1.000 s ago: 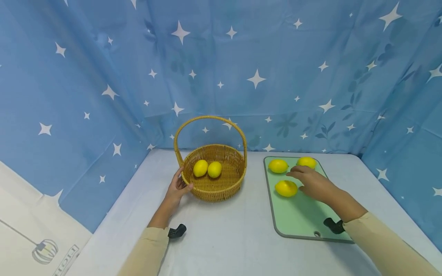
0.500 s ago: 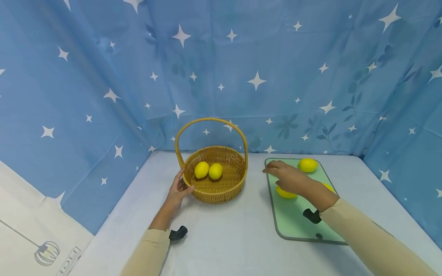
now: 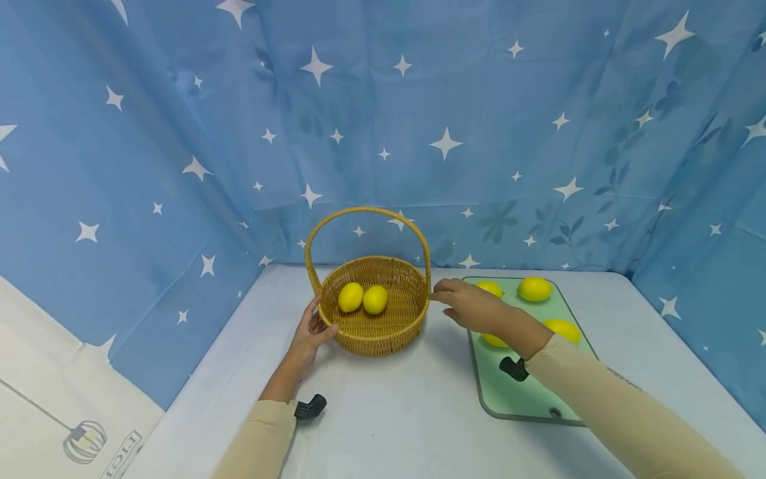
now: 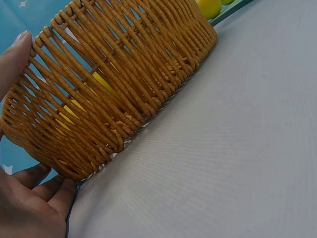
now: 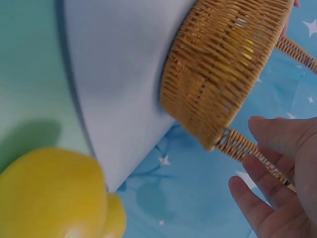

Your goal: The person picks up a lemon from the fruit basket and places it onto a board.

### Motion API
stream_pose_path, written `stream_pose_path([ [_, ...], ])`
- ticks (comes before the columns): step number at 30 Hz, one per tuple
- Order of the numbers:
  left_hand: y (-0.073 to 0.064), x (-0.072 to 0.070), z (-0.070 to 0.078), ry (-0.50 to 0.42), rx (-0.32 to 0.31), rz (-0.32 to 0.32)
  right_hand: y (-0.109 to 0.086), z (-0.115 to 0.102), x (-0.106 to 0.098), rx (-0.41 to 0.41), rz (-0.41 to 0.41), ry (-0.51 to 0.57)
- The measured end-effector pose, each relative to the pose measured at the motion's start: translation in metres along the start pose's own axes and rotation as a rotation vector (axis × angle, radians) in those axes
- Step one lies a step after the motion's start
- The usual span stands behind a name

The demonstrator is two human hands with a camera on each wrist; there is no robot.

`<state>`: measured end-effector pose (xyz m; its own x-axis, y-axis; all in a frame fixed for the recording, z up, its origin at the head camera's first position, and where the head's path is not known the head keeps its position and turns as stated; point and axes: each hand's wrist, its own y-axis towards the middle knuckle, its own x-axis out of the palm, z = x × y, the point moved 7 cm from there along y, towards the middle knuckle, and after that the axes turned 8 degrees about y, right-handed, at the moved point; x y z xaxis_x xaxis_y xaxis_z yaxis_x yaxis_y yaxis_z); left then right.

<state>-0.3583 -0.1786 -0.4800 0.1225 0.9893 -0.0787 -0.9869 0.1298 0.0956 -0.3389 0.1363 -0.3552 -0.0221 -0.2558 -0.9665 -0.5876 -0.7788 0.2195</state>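
Observation:
A wicker basket with a tall arched handle stands on the table, and two lemons lie in it. My left hand holds its left side. In the left wrist view the thumb is at the rim and the other fingers touch low on the wall. My right hand hovers just right of the basket with nothing in it. Its thumb and fingers are spread apart near the handle's base in the right wrist view; whether they touch it I cannot tell.
A green cutting board with a grey edge lies on the right of the white-covered table. Several lemons lie on it, partly hidden by the right hand and forearm. A blue star-patterned curtain hangs behind.
My right hand has moved left from above the cutting board to the right side of the basket, still holding nothing. The left hand stays at the basket, and the lemons have not moved.

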Motion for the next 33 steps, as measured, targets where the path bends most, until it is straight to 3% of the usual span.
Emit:
stream_pose_path([
  [8,-0.013,0.006,0.025,0.027,-0.003,-0.02,0.016,-0.008,0.006,-0.019,0.015,0.05],
  [12,-0.014,0.007,0.027,0.029,0.003,-0.016,0.024,-0.009,0.01,-0.018,0.028,0.054],
  [21,-0.013,0.007,0.026,0.035,-0.004,-0.014,0.044,-0.011,0.029,0.025,-0.011,0.104],
  [28,-0.002,0.0,0.003,0.019,-0.006,0.002,0.058,-0.016,0.039,0.045,-0.03,0.161],
  [33,-0.001,-0.001,0.0,0.023,0.018,0.014,0.066,-0.015,0.046,0.063,-0.026,0.197],
])
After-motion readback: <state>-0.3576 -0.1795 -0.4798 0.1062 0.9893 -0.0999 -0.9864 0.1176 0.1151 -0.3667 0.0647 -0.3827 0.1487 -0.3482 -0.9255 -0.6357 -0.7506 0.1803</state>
